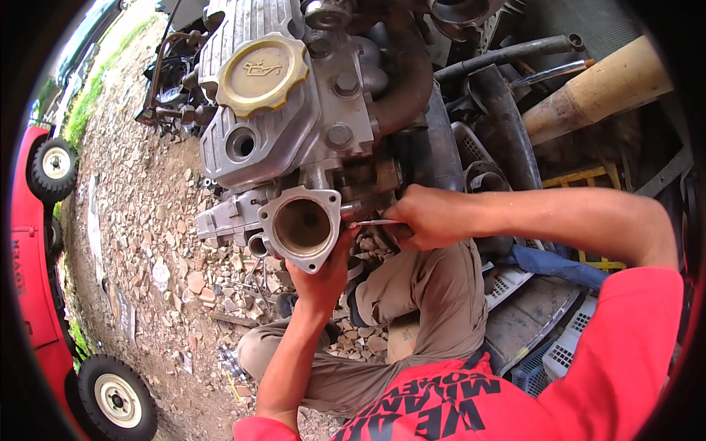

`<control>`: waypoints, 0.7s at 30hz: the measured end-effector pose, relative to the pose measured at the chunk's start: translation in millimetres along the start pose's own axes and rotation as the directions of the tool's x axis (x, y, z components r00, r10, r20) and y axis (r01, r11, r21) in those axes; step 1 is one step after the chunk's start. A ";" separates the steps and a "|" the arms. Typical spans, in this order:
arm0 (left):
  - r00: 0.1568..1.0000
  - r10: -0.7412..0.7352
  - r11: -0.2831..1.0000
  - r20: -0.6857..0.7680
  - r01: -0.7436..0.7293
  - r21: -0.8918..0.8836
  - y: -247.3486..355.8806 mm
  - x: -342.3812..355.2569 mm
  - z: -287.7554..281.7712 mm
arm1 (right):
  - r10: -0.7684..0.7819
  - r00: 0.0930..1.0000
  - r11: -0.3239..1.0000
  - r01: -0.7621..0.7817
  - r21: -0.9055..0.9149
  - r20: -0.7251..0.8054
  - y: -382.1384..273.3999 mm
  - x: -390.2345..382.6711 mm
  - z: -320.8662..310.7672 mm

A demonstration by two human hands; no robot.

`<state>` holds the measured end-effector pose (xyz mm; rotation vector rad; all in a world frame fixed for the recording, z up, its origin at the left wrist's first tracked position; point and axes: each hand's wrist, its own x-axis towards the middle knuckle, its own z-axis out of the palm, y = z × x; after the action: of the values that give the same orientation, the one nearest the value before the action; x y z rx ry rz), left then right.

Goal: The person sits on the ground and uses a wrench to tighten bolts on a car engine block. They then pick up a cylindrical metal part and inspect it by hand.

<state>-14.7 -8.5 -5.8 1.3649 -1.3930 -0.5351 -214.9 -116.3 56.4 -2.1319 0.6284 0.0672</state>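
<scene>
Low on the dull grey metal engine point(294, 143): an open-mouthed, round metal housing point(301, 220) with a three-cornered flange, lying toward six o'clock from the yellow, scalloped plastic oil cap point(261, 76).
Clock centre, from here on: the housing's mouth, as I face it over the worker's shoulder.
Right hand point(426, 217), three o'clock: fingers curled together and clamped on a slim, silver metal tool point(379, 222), whose far end points at the flange's side.
Left hand point(321, 279), five o'clock: raised beneath the flange; its fingers pass partly behind the metal, so I cannot tell whether they close on anything.
Step in hand: apparently close tool work beside the housing; the exact contact is too small to read.
Next move's demand: probably a steady tool hand and a firm support from below, as room looks tight.
Housing, appearance: flange greyish and worn, holes near ten, two and six o'clock; bore brown-stained, darkening inward.
Surroundings: stony ground point(165, 228) and a bright red vehicle point(33, 198) toward nine o'clock.
</scene>
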 end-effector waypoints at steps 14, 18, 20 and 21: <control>0.992 -0.108 0.987 0.068 0.115 -0.110 -4.7 -2.9 -4.0 | 0.013 1.000 0.999 -0.013 0.039 -0.015 -2.5 0.2 11.9; 0.993 -0.079 0.988 0.089 0.089 -0.126 7.3 0.9 -8.4 | 0.054 0.996 0.989 -0.042 0.145 -0.076 -25.4 -14.9 14.5; 0.997 -0.057 0.994 0.057 0.062 -0.091 -4.1 0.2 -9.4 | -0.202 0.979 0.953 0.190 -0.234 -0.030 -20.2 -15.8 8.2; 0.997 -0.056 0.994 0.062 0.062 -0.095 -1.4 3.3 -7.2 | -0.306 0.952 0.866 0.288 -0.409 0.022 -17.4 -16.6 4.6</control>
<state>-7.0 -9.3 -3.4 1.3247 -1.3598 -0.6784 -220.5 -97.6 71.1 -2.6226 0.3175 -0.0211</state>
